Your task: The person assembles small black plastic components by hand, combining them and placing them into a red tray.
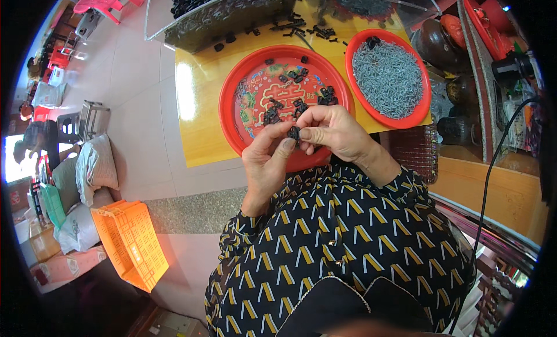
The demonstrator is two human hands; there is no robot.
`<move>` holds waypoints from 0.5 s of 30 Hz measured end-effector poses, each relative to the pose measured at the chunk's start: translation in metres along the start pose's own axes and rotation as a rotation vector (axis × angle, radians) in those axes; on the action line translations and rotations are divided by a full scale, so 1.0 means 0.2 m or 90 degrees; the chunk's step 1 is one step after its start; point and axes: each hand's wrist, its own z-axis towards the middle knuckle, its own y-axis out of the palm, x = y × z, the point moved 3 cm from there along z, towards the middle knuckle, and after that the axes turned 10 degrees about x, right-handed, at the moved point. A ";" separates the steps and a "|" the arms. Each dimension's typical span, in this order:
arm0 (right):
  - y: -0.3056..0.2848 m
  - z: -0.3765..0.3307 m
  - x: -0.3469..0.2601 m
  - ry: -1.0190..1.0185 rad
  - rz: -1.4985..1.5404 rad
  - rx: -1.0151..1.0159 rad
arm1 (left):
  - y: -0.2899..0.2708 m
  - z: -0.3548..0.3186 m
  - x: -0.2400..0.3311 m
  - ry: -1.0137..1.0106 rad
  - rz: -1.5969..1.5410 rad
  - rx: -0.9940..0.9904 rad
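Detail of the small black part (294, 134) is hard to make out — its edges are covered by fingertips. Behind the hands, the printed centre of the red tray (230, 93) is partly hidden, and the clear bin (232, 22) is cut off by the upper edge. The part is pinched between the thumbs and fingers of the left hand (264, 155) and right hand (338, 134) — narrowly closed, above the tray's near side.

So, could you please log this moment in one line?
left hand: pinching black part | right hand: pinching same part | beneath: red tray
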 end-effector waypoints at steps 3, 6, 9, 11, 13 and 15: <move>0.03 0.00 -0.03 -0.003 -0.078 0.037 | 0.01 -0.02 0.00 0.011 0.032 0.006; 0.00 0.02 -0.09 0.029 -0.134 0.044 | -0.02 -0.02 0.04 0.012 0.096 0.029; -0.08 0.08 -0.44 -0.222 -0.017 0.097 | -0.11 -0.04 0.10 0.111 0.148 0.095; -0.25 0.15 -0.66 -0.378 -0.103 0.145 | -0.19 -0.03 0.10 0.191 0.251 0.159; -0.25 0.17 -0.67 -0.341 0.068 0.135 | -0.24 0.00 0.08 0.268 0.309 0.200; -0.22 0.13 -0.55 -0.347 -0.069 0.169 | -0.28 -0.02 0.07 0.275 0.351 0.212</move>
